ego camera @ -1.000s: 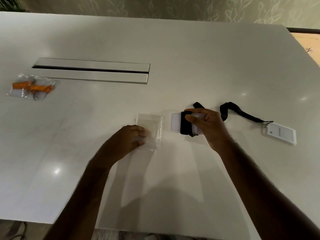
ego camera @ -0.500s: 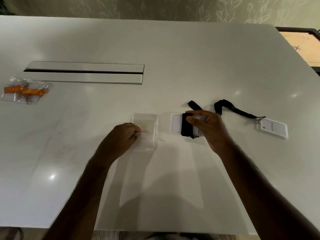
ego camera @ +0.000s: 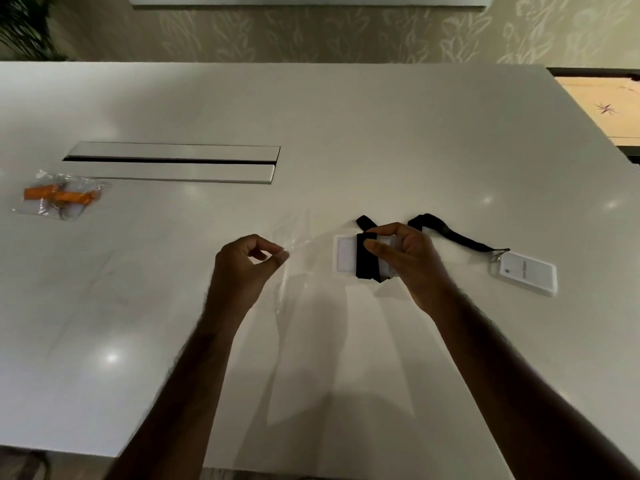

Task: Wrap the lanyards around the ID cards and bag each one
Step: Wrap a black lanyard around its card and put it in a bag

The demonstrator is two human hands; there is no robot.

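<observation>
Right hand (ego camera: pixel 408 261) grips wrapped card (ego camera: pixel 344 258) lying lengthwise left-right; left hand (ego camera: pixel 242 268) pinches clear bag (ego camera: pixel 294 244)

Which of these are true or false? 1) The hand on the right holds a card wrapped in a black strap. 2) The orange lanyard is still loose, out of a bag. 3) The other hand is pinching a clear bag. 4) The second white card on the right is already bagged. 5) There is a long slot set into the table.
1) True: the right hand grips the wrapped ID card.
2) False: the orange lanyard lies inside a clear bag.
3) True: the left hand pinches the empty clear bag.
4) False: the second ID card lies bare, its black lanyard unwound.
5) True: the slot runs along the table.
</observation>
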